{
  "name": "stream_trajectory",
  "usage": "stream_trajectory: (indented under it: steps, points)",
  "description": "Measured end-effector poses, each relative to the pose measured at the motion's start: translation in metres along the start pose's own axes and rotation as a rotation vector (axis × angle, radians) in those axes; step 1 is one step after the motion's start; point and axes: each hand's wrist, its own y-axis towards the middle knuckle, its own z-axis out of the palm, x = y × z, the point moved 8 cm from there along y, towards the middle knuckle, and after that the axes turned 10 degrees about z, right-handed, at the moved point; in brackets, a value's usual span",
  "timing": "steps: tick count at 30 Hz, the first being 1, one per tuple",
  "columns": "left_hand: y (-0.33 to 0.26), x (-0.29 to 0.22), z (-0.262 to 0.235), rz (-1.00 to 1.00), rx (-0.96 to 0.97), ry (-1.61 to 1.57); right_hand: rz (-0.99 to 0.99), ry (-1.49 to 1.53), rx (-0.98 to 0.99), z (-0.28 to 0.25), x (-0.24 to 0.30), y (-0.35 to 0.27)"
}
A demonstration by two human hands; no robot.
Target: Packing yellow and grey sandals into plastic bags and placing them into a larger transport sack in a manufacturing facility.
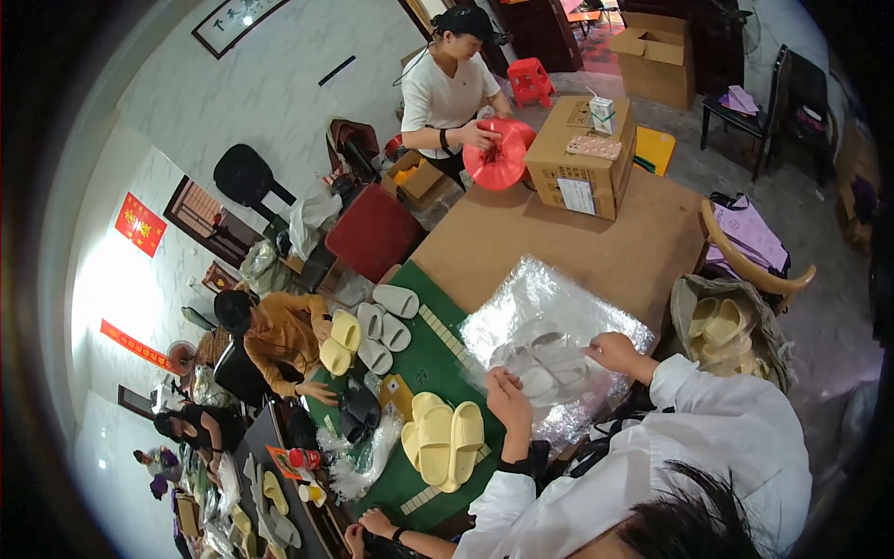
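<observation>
Both my hands pinch the edges of a clear plastic bag [517, 349], spread above a shiny silvery plastic sheet [494, 307] on the table. My left hand [509, 402] grips the bag's left edge, fingers pressed together. At its other side, my right hand [615, 354] is closed on the plastic. Pale grey slippers [540, 377] show through the bag; whether they lie inside or beneath it I cannot tell. Left of my left hand, yellow slippers [433, 447] rest on a green mat [410, 354].
A cardboard box [582, 154] stands on the far brown table [559, 228]. Across from me, one co-worker handles red plastic [498, 154]. Another, at left, reaches near yellow slippers [341, 343]. Someone else's hand [377, 522] shows at lower left. At right is a sack [684, 317] of yellow slippers.
</observation>
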Motion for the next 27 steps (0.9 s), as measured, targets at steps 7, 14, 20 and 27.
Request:
stream_trajectory:
  steps: [7, 14, 20, 27]
  points:
    - [0.009, -0.026, -0.021, 0.293, -0.074, 0.323, 0.299, 1.068, 0.137, -0.018, 0.016, 0.023]
    - [0.013, -0.068, -0.028, 0.450, -0.086, 0.413, 0.238, 1.302, 0.000, -0.077, 0.054, 0.034]
    - [0.014, -0.088, -0.023, 0.367, -0.050, 0.207, 0.089, 1.167, 0.053, -0.082, 0.055, 0.037]
    - [0.017, -0.084, -0.010, 0.332, 0.001, 0.203, -0.158, 0.579, 0.329, -0.073, 0.105, -0.001]
